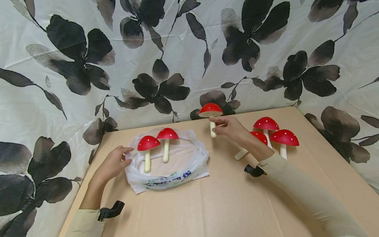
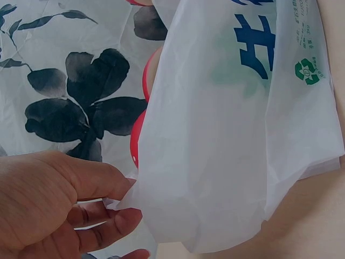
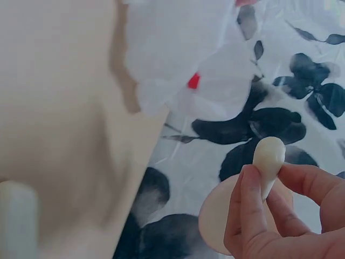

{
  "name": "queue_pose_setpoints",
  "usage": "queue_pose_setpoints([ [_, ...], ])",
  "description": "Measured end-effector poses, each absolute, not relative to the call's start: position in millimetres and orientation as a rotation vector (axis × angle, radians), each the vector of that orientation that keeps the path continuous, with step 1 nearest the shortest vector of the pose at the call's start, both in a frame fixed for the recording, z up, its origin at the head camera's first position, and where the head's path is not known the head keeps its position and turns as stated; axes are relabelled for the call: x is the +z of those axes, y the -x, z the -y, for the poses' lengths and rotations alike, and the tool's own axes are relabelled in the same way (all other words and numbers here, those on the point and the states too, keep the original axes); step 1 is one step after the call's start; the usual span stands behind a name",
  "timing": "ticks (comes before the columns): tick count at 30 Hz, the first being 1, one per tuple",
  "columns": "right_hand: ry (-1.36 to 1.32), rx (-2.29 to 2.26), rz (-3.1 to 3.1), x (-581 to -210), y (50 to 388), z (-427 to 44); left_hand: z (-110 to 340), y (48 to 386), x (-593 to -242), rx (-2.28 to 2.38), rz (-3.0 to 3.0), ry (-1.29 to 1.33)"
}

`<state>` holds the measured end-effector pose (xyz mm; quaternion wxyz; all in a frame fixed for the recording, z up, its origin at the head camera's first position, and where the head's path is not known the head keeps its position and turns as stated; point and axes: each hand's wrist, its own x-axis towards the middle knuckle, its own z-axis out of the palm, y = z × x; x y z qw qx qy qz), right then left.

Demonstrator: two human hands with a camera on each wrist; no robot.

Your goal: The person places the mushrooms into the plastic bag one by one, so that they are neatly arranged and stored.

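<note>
A white plastic bag (image 1: 202,156) with printed lettering lies with its mouth spread on the table. Two toy mushrooms, one at the left (image 1: 148,144) and another (image 1: 167,133) beside it, are inside the bag's opening, red caps up. My left hand (image 1: 112,164) pinches the bag's left edge; the left wrist view shows thumb and fingers at the thin plastic (image 2: 199,167). To the right of the bag, my right hand (image 1: 232,130) holds a red-capped toy mushroom (image 1: 211,108) by its pale stem (image 3: 268,156), cap up. Part of that stem is hidden by the fingers.
Several more white-dotted mushrooms are at the right: one at the back (image 1: 266,123), one at the far right (image 1: 285,137), and one tilted (image 1: 241,154), partly behind my right forearm. A floral cloth (image 1: 183,49) hangs behind the wooden table (image 1: 225,197).
</note>
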<state>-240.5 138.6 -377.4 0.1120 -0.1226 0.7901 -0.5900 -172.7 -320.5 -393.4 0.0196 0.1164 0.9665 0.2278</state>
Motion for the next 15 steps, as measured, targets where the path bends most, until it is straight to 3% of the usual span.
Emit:
queue_pose_setpoints([
  [15,0.581,-1.663,-2.276,-356.2,222.7,-97.1,319.5,173.0,-392.3,0.7,-2.996,-0.351],
])
